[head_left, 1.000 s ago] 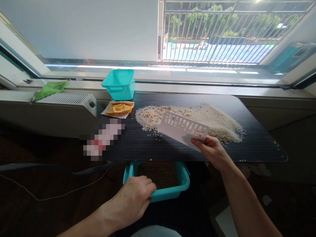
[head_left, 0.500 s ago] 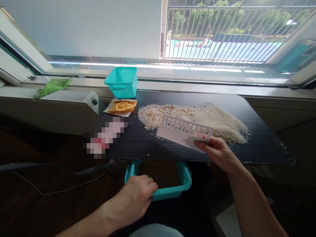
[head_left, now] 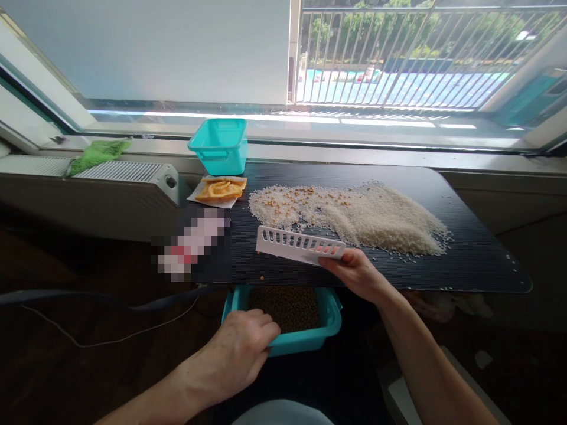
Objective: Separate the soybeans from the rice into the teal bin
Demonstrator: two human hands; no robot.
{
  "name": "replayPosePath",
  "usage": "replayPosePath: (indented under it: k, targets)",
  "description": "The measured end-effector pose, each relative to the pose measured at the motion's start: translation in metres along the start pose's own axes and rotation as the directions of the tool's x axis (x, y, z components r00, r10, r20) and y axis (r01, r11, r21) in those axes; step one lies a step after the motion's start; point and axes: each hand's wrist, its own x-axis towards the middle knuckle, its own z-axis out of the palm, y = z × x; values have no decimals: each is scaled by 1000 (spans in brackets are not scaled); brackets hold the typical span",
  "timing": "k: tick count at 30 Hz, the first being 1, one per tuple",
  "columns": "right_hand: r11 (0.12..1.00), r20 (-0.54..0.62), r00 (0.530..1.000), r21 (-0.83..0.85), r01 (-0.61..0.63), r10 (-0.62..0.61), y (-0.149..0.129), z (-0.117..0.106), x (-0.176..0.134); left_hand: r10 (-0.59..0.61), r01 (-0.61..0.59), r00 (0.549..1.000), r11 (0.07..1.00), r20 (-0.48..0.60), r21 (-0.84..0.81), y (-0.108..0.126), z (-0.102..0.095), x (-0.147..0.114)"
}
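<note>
My left hand is closed on the near rim of a turquoise plastic bin. Small brown beans or peas fill much of that bin, which is just below the table's front edge. Between the thumb and fingers of my right hand is a white slotted plastic strip, tilted over the front part of the table. Behind the strip spreads a layer of white rice, with yellowish beans scattered over its left part. One loose bean lies near the table edge.
On the dark table, a second turquoise bin stands at the back left. In front of it lies folded orange food or packaging on white paper. A green cloth rests on the radiator. A window runs along the back.
My right hand has moved the slotted strip left and toward me, off the rice, and tilted it flatter. My left hand still grips the bin.
</note>
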Motion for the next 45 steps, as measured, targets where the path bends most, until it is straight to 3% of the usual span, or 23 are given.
replayPosePath:
  k: [5,9,14,17,20,22,24,28,32,38,45]
  targets:
    - [998,91,996,-54,9,-4,-10,3,3,-38,38,999,999,22,-12,-5,-10,-9]
    - [997,122,992,-51,49,-42,-14,19,9,-51,51,998,999,27,-12,-7,-13,-13]
    - [992,256,967,-124,20,13,-19,16,-14,-52,52,998,999,24,-7,-5,-12,-15]
    - [986,136,990,-163,44,-22,-24,9,-34,-42,43,999,999,34,-24,-3,-11,-11]
    - [970,-4,991,-205,133,-136,-24,23,-38,-11,12,1000,999,12,-31,1,-6,-3]
    - [922,-61,956,-289,258,-286,-21,41,-30,13,-13,1000,1000,-5,-28,4,-1,2]
    - [858,-36,922,-383,343,-385,-17,58,-20,18,-19,1000,999,-23,-27,6,4,4]
    - [761,-82,894,-562,324,-441,-7,70,-6,-11,9,1000,999,-26,-53,8,8,2]
    - [716,-217,878,-674,182,-426,4,59,-9,-12,10,1000,998,-23,-69,7,7,1]
    - [707,-390,827,-708,11,-404,19,21,-15,1,-1,1000,998,9,-69,8,3,7]
    - [737,-492,786,-672,-71,-373,5,-22,-20,-16,16,1000,996,-4,-90,9,-4,12]
